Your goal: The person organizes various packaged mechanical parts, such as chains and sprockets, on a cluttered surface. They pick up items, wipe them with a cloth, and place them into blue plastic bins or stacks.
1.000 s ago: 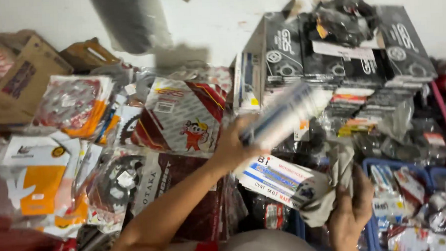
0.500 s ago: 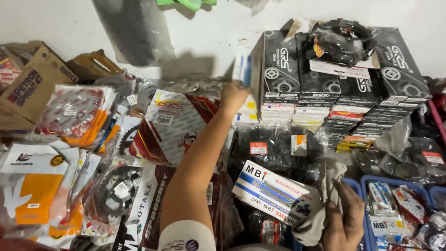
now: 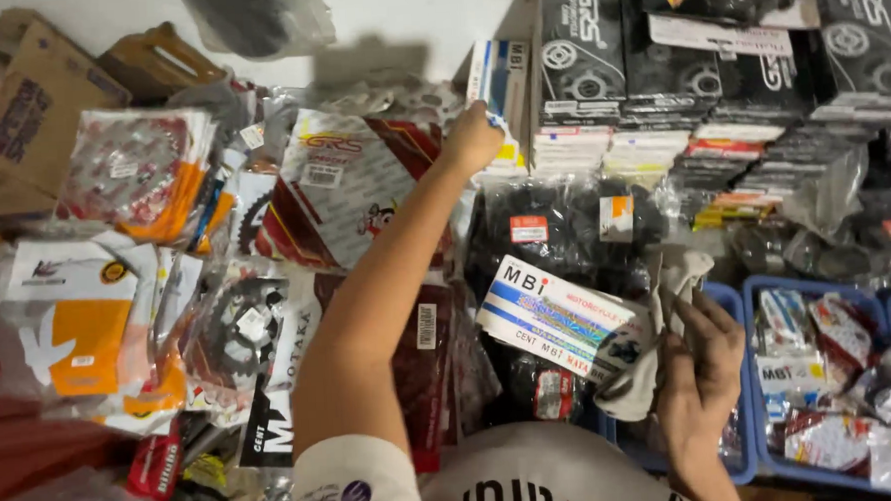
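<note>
Packaged sprockets (image 3: 122,174) and black boxes (image 3: 678,60) crowd the floor (image 3: 405,12).

My left hand (image 3: 473,137) is stretched far forward, against an upright box (image 3: 491,78) that stands just left of the stacked boxes (image 3: 718,78). My right hand (image 3: 706,364) is near me, holding a rag (image 3: 668,301) beside a flat box (image 3: 559,316). Packaged sprockets (image 3: 132,174) lie to the left, and plastic bins (image 3: 831,364) to the right.

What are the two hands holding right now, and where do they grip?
The left hand grips the lower end of a white and blue box standing by the black stack. The right hand holds a pale cloth and the right end of a long white box.
</note>
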